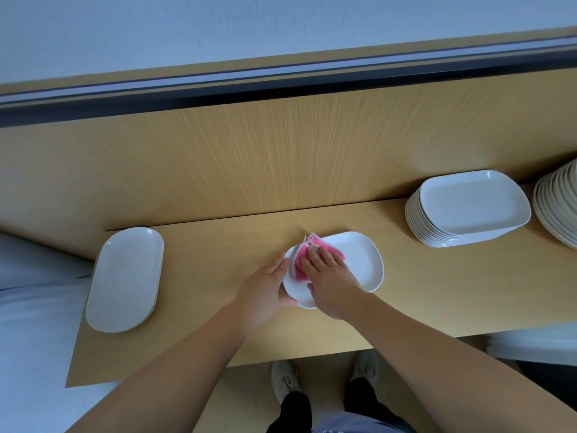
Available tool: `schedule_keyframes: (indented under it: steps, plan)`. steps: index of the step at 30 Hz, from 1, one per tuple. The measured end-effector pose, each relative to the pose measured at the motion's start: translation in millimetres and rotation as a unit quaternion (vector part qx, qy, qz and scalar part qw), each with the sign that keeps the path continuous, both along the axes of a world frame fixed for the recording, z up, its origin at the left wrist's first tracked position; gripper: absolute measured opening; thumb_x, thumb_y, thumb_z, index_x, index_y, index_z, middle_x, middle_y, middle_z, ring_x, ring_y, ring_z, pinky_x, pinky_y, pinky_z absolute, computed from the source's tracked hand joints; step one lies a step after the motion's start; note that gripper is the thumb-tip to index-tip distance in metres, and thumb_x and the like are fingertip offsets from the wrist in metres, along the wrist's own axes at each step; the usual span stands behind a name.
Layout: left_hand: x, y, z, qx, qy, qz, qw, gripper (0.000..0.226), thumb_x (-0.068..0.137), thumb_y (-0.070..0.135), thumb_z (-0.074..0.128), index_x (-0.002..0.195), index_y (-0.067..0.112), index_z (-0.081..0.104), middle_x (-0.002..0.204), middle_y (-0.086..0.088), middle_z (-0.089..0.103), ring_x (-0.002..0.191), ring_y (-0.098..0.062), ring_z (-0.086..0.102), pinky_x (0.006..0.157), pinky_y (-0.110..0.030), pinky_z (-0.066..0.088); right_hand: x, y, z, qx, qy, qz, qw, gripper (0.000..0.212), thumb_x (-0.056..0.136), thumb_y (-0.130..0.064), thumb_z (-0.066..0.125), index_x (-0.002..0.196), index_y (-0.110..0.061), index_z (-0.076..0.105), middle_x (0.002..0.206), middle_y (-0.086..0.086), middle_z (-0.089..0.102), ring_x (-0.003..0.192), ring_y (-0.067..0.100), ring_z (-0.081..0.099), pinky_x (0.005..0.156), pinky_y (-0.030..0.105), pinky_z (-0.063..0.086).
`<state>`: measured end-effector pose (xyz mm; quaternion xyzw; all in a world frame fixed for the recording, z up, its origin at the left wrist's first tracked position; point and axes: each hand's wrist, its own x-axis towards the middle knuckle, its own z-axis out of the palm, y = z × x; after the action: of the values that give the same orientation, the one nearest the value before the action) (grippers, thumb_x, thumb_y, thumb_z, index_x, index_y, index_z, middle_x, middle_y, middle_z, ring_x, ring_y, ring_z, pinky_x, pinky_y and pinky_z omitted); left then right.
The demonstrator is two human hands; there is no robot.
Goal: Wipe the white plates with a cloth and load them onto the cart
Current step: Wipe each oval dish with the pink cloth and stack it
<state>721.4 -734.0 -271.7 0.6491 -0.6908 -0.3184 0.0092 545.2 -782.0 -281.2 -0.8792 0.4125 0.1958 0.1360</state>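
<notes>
The white oblong plate [359, 260] lay flat at mid-counter, a pink cloth [300, 260] on its left half. The right hand [331, 276] pressed the cloth, fingers straight and spread, gripping nothing. The left hand [265, 292] braced the plate's left rim, fingers extended. On the wooden counter [218, 260], a single oval plate [125, 279] lay well left; a stack of rectangular plates [468, 207] and a stack of round plates [559, 210] stood right.

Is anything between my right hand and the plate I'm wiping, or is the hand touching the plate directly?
Only the pink cloth lies between your right hand and the plate; the hand presses flat on the cloth. Your left hand touches the plate's left rim directly, with nothing between them.
</notes>
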Motion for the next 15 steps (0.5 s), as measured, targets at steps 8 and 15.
schedule_keyframes:
  steps: [8,15]
  plan:
    - [-0.5,-3.3,-2.7,-0.009,0.01,0.037,0.999,0.109,0.075,0.055,0.073,0.155,0.021,0.008,0.16,0.003,0.02,0.142,-0.015,0.028,0.112,-0.024,0.025,14.9,-2.7,10.2,-0.03,-0.031,0.095,0.994,0.074,0.088,-0.026,0.049,0.153,-0.013,0.015,0.161,0.005,0.012,0.149,0.023,0.005,0.12,0.042,0.003]
    - [2.3,-6.2,-1.4,-0.001,-0.031,0.001,1.0,0.105,0.079,0.059,0.066,0.155,0.014,0.009,0.162,0.0,0.01,0.147,-0.017,0.016,0.115,-0.025,0.016,-17.2,-0.8,14.8,0.048,-0.067,0.158,0.984,0.066,0.09,-0.02,0.045,0.153,-0.023,0.024,0.161,-0.005,0.016,0.149,0.015,0.002,0.121,0.04,-0.002]
